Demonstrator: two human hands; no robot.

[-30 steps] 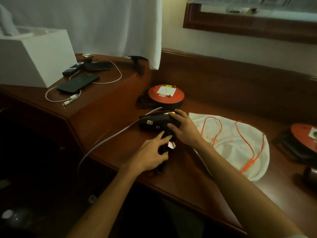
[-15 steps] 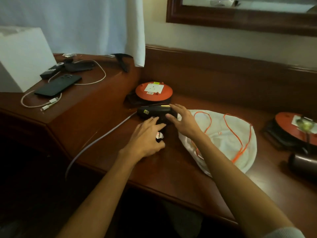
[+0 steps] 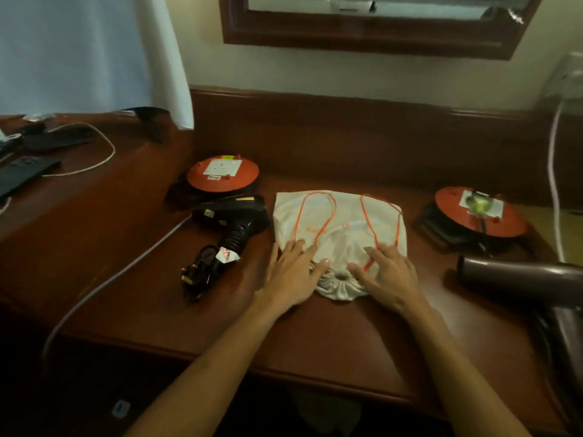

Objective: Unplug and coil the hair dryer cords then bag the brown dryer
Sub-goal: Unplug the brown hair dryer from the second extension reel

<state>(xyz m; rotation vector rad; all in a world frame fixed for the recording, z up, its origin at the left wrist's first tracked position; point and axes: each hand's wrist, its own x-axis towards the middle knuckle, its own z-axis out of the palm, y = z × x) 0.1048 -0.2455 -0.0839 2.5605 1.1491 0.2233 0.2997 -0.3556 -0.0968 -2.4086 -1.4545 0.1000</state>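
Note:
A white drawstring bag with orange cords lies flat in the middle of the wooden desk, its gathered mouth toward me. My left hand and my right hand rest flat on the bag's near end, one on each side of the mouth, fingers spread. The black hair dryer lies left of the bag with its coiled cord and plug beside it. At the right edge lies the brown dryer, partly cut off. Its cord is hard to make out.
Two orange extension reels stand at the back, one on the left and one on the right with a plug in it. A white cable trails off the desk's left front. A phone lies on the raised shelf at left.
Both hands have left the black dryer and moved right onto the bag's near end. The view has swung right, bringing the brown dryer into sight.

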